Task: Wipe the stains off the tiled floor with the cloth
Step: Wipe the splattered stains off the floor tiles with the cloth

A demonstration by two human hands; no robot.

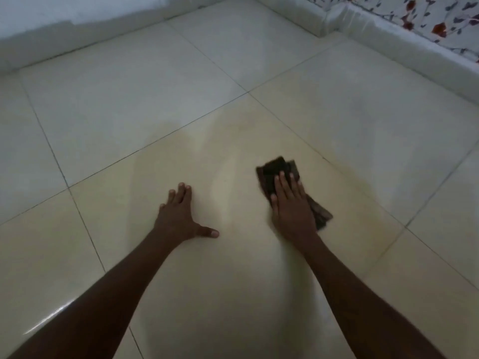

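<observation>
A dark brown folded cloth (274,169) lies flat on the glossy cream tiled floor (145,110), right of centre. My right hand (291,203) presses down on it with straight fingers, covering its middle; cloth ends stick out beyond the fingertips and by the wrist. My left hand (180,216) rests flat on the bare tile to the left, fingers spread, thumb pointing right. A faint damp streaked patch (220,156) runs across the tile between and ahead of the hands. No distinct stain stands out.
A pale skirting and wall (77,29) border the floor at the back. A low white ledge (404,45) with red-flowered fabric (425,16) above it runs along the right. Dark grout lines cross the tiles.
</observation>
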